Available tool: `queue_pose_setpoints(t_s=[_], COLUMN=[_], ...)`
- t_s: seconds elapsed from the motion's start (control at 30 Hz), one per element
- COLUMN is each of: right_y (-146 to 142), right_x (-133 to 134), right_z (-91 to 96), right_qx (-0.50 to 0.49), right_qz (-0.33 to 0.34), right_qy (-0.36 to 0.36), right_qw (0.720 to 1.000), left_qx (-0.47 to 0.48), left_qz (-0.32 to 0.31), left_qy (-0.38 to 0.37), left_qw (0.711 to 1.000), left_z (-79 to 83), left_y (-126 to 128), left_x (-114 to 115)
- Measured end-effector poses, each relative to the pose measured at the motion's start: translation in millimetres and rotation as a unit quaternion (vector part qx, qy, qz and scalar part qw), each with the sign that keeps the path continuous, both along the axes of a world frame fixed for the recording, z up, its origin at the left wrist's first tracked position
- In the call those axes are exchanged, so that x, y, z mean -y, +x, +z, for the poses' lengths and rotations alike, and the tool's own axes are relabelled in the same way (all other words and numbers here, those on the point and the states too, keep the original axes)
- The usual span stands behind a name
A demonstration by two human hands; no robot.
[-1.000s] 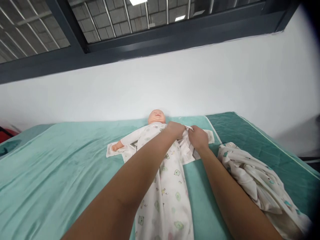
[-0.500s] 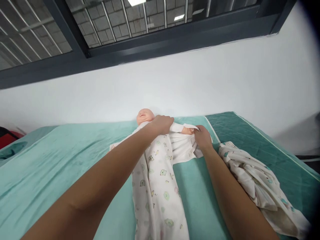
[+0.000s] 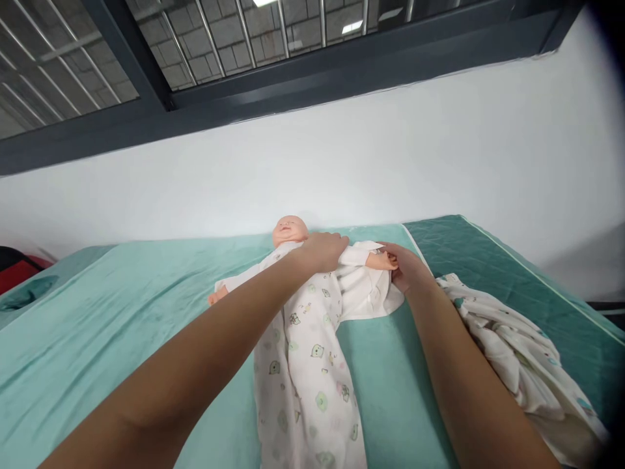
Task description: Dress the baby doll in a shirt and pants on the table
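A baby doll [image 3: 290, 230] lies face up on a teal sheet [image 3: 112, 306], dressed in white and wrapped in a white sleep sack [image 3: 307, 365] printed with small animals. My left hand [image 3: 323, 251] rests palm down on the doll's chest, fingers curled over the fabric. My right hand [image 3: 409, 268] lies by the doll's outstretched arm [image 3: 371, 259], fingers on the sack's open white flap [image 3: 364, 296]. Whether those fingers pinch the cloth is hidden.
A crumpled patterned cloth [image 3: 512, 355] lies at the right on a darker green quilted mat [image 3: 488, 251]. A white wall rises right behind the doll's head, under a dark window frame. Something red [image 3: 12, 273] shows at the far left edge.
The doll's arm has come out of the sack and now lies stretched to the right on the open flap. My left hand went from the flap to its chest.
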State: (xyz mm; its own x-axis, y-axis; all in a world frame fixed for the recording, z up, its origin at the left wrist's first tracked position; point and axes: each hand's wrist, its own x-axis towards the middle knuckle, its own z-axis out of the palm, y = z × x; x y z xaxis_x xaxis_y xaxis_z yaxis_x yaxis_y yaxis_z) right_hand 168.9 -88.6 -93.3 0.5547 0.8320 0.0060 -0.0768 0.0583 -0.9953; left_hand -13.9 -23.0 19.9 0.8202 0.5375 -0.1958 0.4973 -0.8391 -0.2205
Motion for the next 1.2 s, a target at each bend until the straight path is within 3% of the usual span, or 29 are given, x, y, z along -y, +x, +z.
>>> queue_pose_setpoints(t_s=[0.17,0.27,0.4,0.47,0.57,0.67,0.77,0.83,0.93,1.03,1.2], right_y=[2,-5,-37,-60,-88,-101,-103,-105,-113,-121,-129], right_x=[1,5,11,13,13,13,16,18,19,18,15], right_z=[3.1,7.2,12.2,12.2,8.8,5.3,6.1,9.8,19.3,31.0,44.8], right_qx=[0.017,0.150,0.464,0.499,0.492,0.456,0.406,0.363,0.286,0.266,0.294], right_qz=[-0.039,-0.082,-0.086,-0.036,0.040,0.084,0.113,0.134,0.167,0.205,0.253], right_qy=[-0.051,-0.063,-0.032,0.020,0.087,0.116,0.115,0.102,0.066,0.037,0.032], right_qw=[0.998,0.983,0.881,0.865,0.865,0.878,0.900,0.916,0.941,0.941,0.921], left_qx=[-0.016,-0.015,0.039,0.141,0.343,0.513,0.600,0.618,0.620,0.610,0.585], left_qz=[0.010,0.018,0.033,0.054,0.121,0.206,0.270,0.277,0.251,0.226,0.162], left_qy=[-0.015,-0.020,-0.036,-0.047,-0.074,-0.148,-0.225,-0.251,-0.272,-0.280,-0.201], left_qw=[1.000,1.000,0.998,0.987,0.929,0.820,0.719,0.692,0.692,0.706,0.769], left_z=[-11.7,-17.3,-10.2,-6.3,-15.1,-42.0,-69.0,-79.0,-82.1,-78.7,-70.5], left_y=[12,19,2,-25,-79,-128,-153,-156,-154,-153,-151], left_x=[-3,-1,11,21,32,36,32,27,21,22,35])
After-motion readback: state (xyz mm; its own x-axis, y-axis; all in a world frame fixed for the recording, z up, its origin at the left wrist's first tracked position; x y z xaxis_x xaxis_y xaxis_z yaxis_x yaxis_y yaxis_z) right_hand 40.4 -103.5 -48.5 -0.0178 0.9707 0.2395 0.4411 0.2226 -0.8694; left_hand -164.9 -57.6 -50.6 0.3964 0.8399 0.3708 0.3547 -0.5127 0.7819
